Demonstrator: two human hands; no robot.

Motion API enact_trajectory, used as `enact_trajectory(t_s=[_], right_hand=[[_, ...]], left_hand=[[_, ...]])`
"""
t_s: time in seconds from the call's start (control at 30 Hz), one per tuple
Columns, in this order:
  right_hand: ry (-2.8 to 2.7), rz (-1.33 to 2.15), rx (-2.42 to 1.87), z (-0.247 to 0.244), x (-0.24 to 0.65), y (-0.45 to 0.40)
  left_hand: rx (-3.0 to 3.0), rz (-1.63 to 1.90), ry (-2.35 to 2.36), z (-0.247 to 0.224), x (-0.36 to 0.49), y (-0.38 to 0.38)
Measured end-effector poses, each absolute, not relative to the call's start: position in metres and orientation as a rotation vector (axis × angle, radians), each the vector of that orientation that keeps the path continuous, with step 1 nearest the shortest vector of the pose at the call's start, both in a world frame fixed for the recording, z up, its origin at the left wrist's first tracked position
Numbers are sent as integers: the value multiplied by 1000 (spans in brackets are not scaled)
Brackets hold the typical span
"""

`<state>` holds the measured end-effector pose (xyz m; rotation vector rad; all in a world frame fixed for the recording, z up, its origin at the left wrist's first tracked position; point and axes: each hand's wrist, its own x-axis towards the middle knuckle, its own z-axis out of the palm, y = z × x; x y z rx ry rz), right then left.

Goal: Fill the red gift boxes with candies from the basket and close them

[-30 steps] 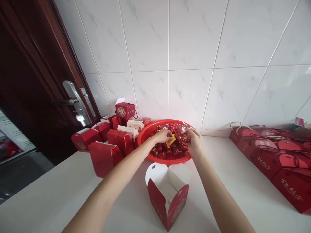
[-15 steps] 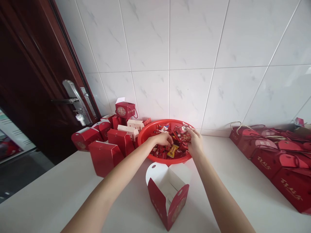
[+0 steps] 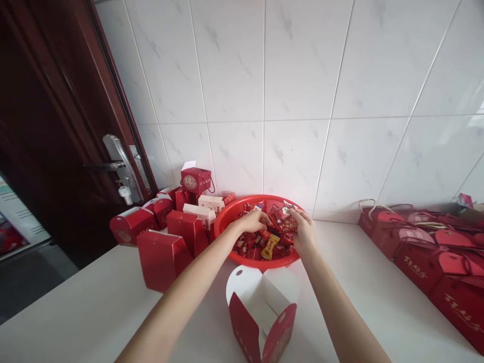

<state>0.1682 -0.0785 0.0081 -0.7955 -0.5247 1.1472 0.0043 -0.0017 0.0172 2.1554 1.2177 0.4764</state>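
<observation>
Both hands are in a round red plastic basket (image 3: pixel 223 222) full of wrapped candies. My left hand (image 3: pixel 254 221) reaches down among red-wrapped pieces with its fingers curled; whatever lies under the fingertips is hidden. At the basket's right side, my right hand (image 3: pixel 303 229) pinches a red candy packet (image 3: pixel 286 222) with white print. A yellow-wrapped candy (image 3: pixel 269 247) lies on the pile just below my left hand. In front of the basket stands a red gift box (image 3: pixel 245 327), its flaps up, its white inside showing and nothing visible in it.
Several red gift boxes (image 3: pixel 162 259) and cream boxes (image 3: pixel 206 214) stand left of the basket. Rows of red handled boxes (image 3: pixel 419 267) line the table's right side. A tiled wall (image 3: pixel 295 60) rises behind, and a dark door (image 3: pixel 56 91) with keys is at left.
The view has tilted up slightly, so everything sits lower. My left hand's fingers have shifted a little over the candies; my right hand stays at the packet.
</observation>
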Motion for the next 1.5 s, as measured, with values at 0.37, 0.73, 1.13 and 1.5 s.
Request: enact_trajectory(t_s=[0.37,0.73,1.13,1.5], right_hand=[[-598,1112,-846,5,167,-78],[-794,1163,-881,11,168,-83],[-886,1178,-858,11,168,-87],[-932,1154,-834,13,169,-89]], left_hand=[[1554,1459,932,26,0,-42],[1658,1383,828,19,-1,-46],[1846,1158,765,38,-15,-64],[2177,603,733,89,-35,-126]])
